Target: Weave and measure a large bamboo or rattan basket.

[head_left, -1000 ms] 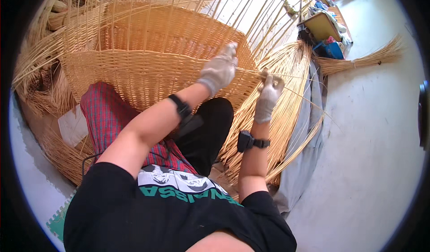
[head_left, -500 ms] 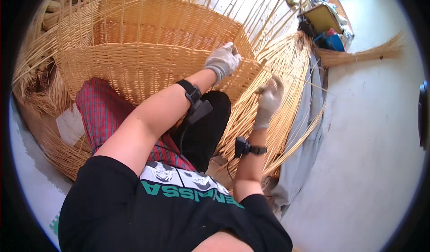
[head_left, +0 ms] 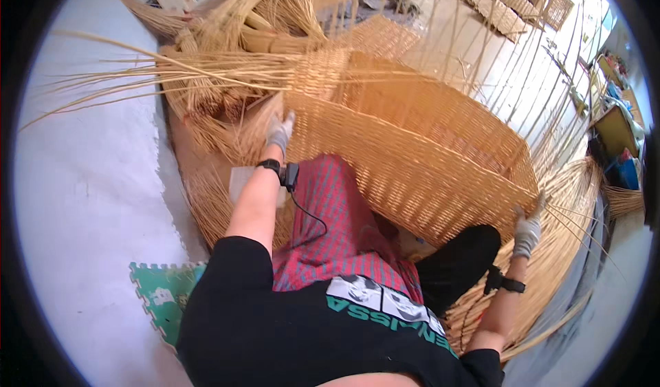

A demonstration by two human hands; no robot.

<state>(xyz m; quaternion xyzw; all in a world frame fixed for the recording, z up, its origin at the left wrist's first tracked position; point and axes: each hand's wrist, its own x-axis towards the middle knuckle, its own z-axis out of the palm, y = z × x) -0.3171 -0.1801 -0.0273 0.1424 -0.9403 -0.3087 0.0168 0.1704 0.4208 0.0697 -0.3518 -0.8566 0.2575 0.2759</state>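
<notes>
A long rectangular wicker basket (head_left: pixel 405 170), part-woven with upright stakes rising from its far sides, lies across in front of my knees. My left hand (head_left: pixel 278 134), in a pale work glove, grips its left corner with the thumb on the near side. At the right corner my right hand (head_left: pixel 527 234), gloved too, holds the basket's edge between thumb and fingers. Loose weaver ends stick out past each hand. The fingertips behind the wicker are partly hidden.
Bundled canes (head_left: pixel 261 33) are heaped at the back left, and a long spread of canes (head_left: pixel 560 249) lies at the right. A green foam mat (head_left: pixel 165 291) is at my left side. Woven panels (head_left: pixel 498 16) lie on the floor farther back. A blue container (head_left: pixel 624 172) stands far right.
My view has swung left. My left hand has gone from the near rim by the right corner to the basket's left corner. My right hand, formerly off the basket, now holds its right corner.
</notes>
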